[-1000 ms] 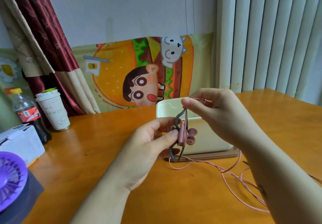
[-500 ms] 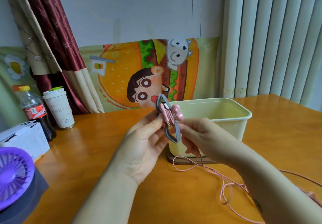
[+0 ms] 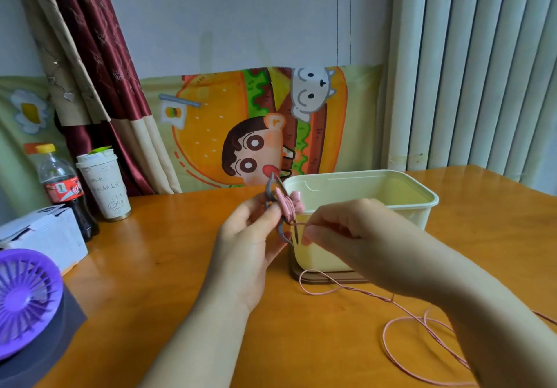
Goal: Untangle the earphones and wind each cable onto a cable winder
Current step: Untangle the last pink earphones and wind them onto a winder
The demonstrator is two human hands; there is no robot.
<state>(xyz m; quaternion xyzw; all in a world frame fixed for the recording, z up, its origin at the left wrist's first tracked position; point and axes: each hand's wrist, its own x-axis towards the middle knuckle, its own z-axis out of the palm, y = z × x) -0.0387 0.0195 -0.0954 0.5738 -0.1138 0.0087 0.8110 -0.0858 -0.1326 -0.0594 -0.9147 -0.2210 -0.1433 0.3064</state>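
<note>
My left hand (image 3: 250,243) holds a grey cable winder (image 3: 272,190) upright above the table, thumb and fingers pinching its middle. Several turns of pink earphone cable (image 3: 287,209) are wrapped round the winder, with pink earbuds sticking out at its right. My right hand (image 3: 346,234) is just right of the winder and pinches the pink cable close to it. The loose rest of the cable (image 3: 401,336) trails down and loops over the table at the lower right, partly hidden by my right forearm.
A cream plastic tub (image 3: 361,182) on a brown base stands right behind my hands. At the left are a cola bottle (image 3: 61,185), a paper cup (image 3: 104,185), a white box (image 3: 42,237) and a purple fan (image 3: 24,297). A curtain and blinds hang behind the wooden table (image 3: 150,282).
My right hand has dropped from above the winder to beside its lower part, carrying the cable round. The winder has risen and tilted a little in my left hand. The view shifted.
</note>
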